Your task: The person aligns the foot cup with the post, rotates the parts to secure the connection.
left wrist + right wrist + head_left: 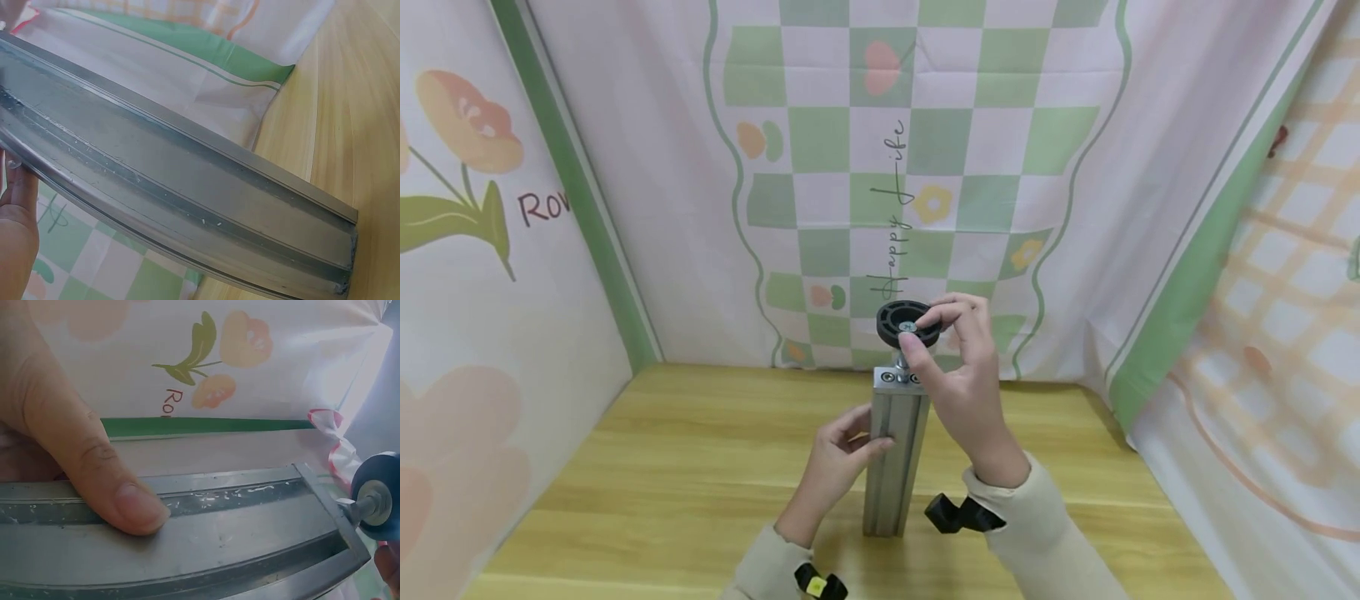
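A silver aluminium profile leg (895,467) stands upright on the table. My left hand (838,450) grips it from the left at about mid-height, its thumb (134,503) flat against the grooved face in the right wrist view. A black round levelling foot (886,335) with a screw head in its centre tops the leg on a threaded stem (362,509). With thumb and fingers, my right hand (973,392) pinches the foot at its right side. In the left wrist view the leg (187,169) runs diagonally, its lower end on the wood.
The wooden table (700,467) spreads out around the leg. A green-and-white checkered cloth (820,142) hangs behind it, with patterned cloths at left and right. Black straps (966,514) with cameras sit on both wrists.
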Motion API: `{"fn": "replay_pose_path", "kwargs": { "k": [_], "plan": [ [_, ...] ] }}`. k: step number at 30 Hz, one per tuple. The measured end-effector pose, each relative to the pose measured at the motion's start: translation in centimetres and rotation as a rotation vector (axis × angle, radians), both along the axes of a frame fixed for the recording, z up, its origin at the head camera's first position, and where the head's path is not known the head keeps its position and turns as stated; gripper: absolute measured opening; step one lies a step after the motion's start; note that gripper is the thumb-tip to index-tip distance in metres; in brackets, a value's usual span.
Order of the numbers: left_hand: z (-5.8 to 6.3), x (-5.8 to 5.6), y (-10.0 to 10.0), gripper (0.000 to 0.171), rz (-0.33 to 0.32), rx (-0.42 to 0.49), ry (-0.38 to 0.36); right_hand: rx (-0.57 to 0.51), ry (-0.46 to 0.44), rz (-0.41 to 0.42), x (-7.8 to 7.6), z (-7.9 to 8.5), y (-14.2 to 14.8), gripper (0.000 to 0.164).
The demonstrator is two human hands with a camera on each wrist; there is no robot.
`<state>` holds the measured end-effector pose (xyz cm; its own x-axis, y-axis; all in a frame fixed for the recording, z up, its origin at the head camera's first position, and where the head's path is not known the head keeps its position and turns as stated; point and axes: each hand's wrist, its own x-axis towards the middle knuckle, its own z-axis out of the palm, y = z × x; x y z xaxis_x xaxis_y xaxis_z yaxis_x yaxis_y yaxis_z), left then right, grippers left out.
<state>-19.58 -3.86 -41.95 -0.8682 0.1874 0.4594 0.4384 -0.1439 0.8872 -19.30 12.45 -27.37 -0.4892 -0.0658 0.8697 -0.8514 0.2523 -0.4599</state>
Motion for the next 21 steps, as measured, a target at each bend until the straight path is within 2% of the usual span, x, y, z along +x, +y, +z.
{"fn": "replay_pose_path", "kwargs": {
  "k": [6,9,11,14,18,21],
  "plan": [
    [-0.1,0.0,0.0,0.041,-0.005,-0.001,0.002,0.006,0.055,-0.095,0.2,0.1,-0.3,0.041],
    [-0.1,0.0,0.0,0.042,-0.001,-0.004,0.004,0.012,0.061,-0.096,0.0,0.1,-0.2,0.049],
    [-0.1,0.0,0.0,0.042,0.000,-0.003,0.003,0.023,0.059,-0.051,-0.2,0.1,0.0,0.047],
    [-0.1,0.1,0.0,0.042,0.001,0.002,0.000,0.045,0.019,0.074,-0.5,0.3,0.3,0.041],
    [-0.1,0.1,0.0,0.043,-0.003,0.006,-0.006,0.042,-0.085,0.253,-1.1,0.6,0.6,0.048],
    [-0.1,0.1,0.0,0.042,-0.006,0.006,-0.009,0.011,-0.141,0.355,-1.7,0.6,0.7,0.051]
  ]
}}
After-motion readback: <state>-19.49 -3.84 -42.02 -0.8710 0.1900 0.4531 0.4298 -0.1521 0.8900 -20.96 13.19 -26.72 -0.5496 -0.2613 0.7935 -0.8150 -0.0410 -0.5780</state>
